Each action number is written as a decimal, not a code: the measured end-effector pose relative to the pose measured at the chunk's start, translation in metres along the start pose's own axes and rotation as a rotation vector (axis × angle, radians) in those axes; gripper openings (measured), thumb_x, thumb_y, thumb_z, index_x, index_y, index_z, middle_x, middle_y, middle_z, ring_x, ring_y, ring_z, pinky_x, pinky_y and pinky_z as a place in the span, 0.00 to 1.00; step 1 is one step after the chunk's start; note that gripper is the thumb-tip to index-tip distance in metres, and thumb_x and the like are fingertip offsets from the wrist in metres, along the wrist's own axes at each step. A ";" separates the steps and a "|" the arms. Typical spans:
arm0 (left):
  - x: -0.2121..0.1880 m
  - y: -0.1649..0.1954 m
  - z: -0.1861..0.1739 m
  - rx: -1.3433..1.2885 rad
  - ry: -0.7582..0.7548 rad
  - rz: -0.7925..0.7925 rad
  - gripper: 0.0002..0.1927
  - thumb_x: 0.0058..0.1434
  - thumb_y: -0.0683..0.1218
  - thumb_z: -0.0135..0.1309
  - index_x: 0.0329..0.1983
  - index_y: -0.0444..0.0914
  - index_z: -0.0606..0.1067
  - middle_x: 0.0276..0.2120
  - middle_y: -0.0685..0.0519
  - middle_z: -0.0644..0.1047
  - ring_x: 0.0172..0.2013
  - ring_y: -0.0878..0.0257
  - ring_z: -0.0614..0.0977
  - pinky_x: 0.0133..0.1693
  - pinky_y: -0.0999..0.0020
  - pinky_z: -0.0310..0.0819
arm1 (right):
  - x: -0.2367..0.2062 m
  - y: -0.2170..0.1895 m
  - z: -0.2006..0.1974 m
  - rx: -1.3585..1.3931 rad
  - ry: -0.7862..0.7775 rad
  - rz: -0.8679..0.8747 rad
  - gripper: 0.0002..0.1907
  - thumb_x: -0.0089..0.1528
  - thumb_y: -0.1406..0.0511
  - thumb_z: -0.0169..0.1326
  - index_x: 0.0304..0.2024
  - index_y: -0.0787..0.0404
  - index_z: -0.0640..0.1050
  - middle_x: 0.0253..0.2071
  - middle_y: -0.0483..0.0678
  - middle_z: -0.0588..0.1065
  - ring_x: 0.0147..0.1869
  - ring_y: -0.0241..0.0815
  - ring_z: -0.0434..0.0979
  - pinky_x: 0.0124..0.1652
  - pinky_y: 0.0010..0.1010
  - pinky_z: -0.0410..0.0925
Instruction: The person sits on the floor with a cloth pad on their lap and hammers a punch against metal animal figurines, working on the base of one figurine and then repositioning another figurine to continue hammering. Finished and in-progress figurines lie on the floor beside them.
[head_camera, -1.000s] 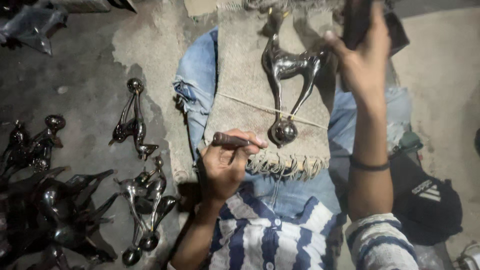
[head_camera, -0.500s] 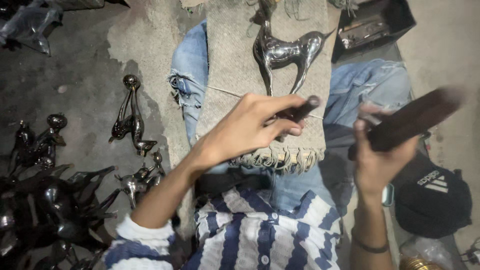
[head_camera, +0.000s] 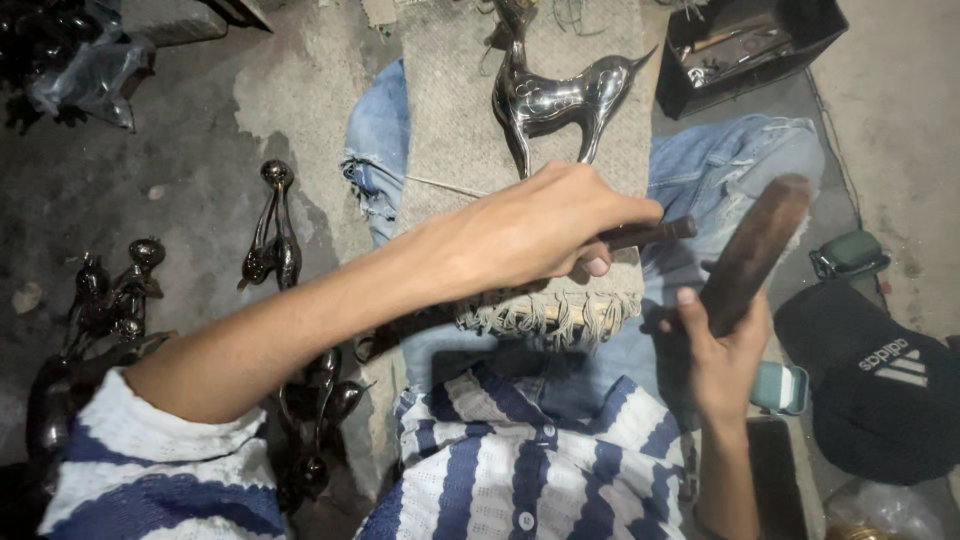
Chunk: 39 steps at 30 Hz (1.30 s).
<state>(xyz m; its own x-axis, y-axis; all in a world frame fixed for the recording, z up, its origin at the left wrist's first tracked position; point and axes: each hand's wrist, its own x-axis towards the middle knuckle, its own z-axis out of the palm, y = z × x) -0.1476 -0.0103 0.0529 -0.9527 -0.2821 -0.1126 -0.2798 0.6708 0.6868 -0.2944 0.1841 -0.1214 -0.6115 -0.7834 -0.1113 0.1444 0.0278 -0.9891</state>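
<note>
Item: shiny deer figurine (head_camera: 556, 98) on far woven mat (head_camera: 450, 120), untouched. Our left hand (head_camera: 540, 232) fisted round dark rod tool (head_camera: 645, 233); right hand (head_camera: 722, 345) clasps wooden block (head_camera: 755, 250). We judge work unfinished; dark figurines (head_camera: 272, 230) left.

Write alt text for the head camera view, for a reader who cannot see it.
Seen from above, a person's left hand grips a thin dark rod-shaped tool over a woven beige cloth across their lap, where a shiny silver metal deer figurine lies. The right hand holds a brown wooden block; dark metal figurines lie on the floor.
</note>
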 end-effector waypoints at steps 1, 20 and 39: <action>0.003 0.001 0.000 -0.002 -0.026 -0.031 0.29 0.54 0.29 0.50 0.61 0.39 0.74 0.25 0.49 0.82 0.25 0.65 0.86 0.25 0.68 0.79 | 0.000 -0.002 0.000 0.033 0.005 -0.005 0.19 0.68 0.70 0.57 0.59 0.66 0.67 0.42 0.46 0.72 0.38 0.33 0.76 0.35 0.26 0.74; 0.012 -0.007 0.015 0.155 0.021 0.064 0.26 0.57 0.33 0.55 0.60 0.39 0.75 0.26 0.46 0.81 0.32 0.59 0.88 0.35 0.60 0.81 | -0.010 -0.040 -0.004 -0.162 0.024 -0.028 0.30 0.65 0.68 0.60 0.66 0.69 0.64 0.52 0.54 0.73 0.49 0.40 0.74 0.45 0.30 0.70; 0.016 -0.003 0.008 0.247 -0.172 -0.058 0.28 0.53 0.38 0.58 0.60 0.46 0.75 0.23 0.50 0.81 0.27 0.60 0.85 0.30 0.60 0.80 | -0.025 0.009 -0.025 -0.492 0.107 -0.120 0.46 0.66 0.64 0.65 0.74 0.78 0.53 0.77 0.69 0.54 0.83 0.59 0.50 0.76 0.45 0.44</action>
<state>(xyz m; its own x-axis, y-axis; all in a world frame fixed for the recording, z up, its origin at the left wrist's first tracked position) -0.1631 -0.0116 0.0430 -0.9343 -0.2188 -0.2815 -0.3349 0.8094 0.4825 -0.2970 0.2192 -0.1302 -0.6811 -0.7318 0.0225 -0.2989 0.2500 -0.9209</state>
